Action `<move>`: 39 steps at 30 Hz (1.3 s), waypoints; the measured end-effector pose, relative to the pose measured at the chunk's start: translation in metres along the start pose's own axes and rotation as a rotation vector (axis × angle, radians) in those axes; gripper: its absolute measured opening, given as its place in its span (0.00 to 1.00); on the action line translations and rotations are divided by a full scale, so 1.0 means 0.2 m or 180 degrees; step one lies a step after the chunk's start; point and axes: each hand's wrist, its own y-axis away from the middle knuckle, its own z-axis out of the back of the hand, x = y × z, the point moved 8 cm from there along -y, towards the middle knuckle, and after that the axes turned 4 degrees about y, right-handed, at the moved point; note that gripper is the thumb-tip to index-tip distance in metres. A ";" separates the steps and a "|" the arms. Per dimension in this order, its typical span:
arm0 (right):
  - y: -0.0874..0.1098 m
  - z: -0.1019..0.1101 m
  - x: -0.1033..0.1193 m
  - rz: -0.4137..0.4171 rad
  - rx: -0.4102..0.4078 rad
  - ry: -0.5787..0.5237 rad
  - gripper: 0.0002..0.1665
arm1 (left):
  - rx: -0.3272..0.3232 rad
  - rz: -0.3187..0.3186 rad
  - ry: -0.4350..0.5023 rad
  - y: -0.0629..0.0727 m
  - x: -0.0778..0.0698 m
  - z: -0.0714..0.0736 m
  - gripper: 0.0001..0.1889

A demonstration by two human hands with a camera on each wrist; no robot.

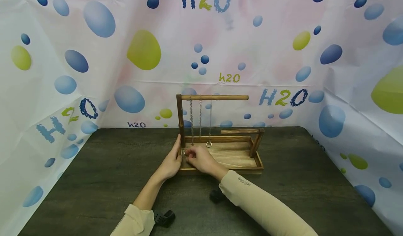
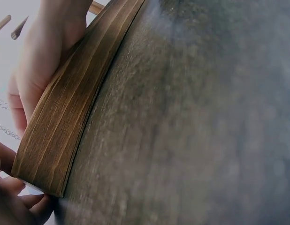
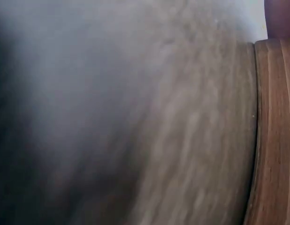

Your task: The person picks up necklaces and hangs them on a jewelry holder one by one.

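A wooden jewelry stand has a shallow tray, a tall left post with a long bar, and a lower right bar. My left hand holds the tray's left end, thumb by the rim and fingers along the outside; in the left wrist view its fingers bend around the corner. Over the tray's left part, my right hand has curled fingers that pinch at a small silvery piece, mostly hidden. Two chains and a thin necklace with a ring pendant hang from the long bar.
The stand is on a dark wood-look table before a backdrop with printed drops. The lower bar carries nothing. Black wrist devices sit under both forearms. The tray's front wall borders the right wrist view.
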 end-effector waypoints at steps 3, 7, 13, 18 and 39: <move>-0.01 0.00 0.00 -0.0044 -0.0007 -0.0014 0.10 | 0.0006 0.0001 0.0009 0.00 0.00 0.01 0.45; -0.02 -0.02 -0.01 -0.0155 0.0016 -0.0002 0.10 | 0.0015 0.0018 0.0040 0.01 0.00 0.01 0.45; -0.05 -0.02 -0.02 -0.0265 -0.0047 0.0126 0.05 | -0.0007 0.0035 0.0022 0.01 0.01 0.02 0.46; -0.08 -0.02 -0.03 -0.0265 -0.0124 0.0238 0.02 | 0.0003 0.0054 0.0030 0.01 0.01 0.02 0.46; -0.09 -0.02 -0.05 -0.0582 0.0032 0.0388 0.07 | 0.0067 -0.0013 0.0038 0.00 -0.03 0.00 0.45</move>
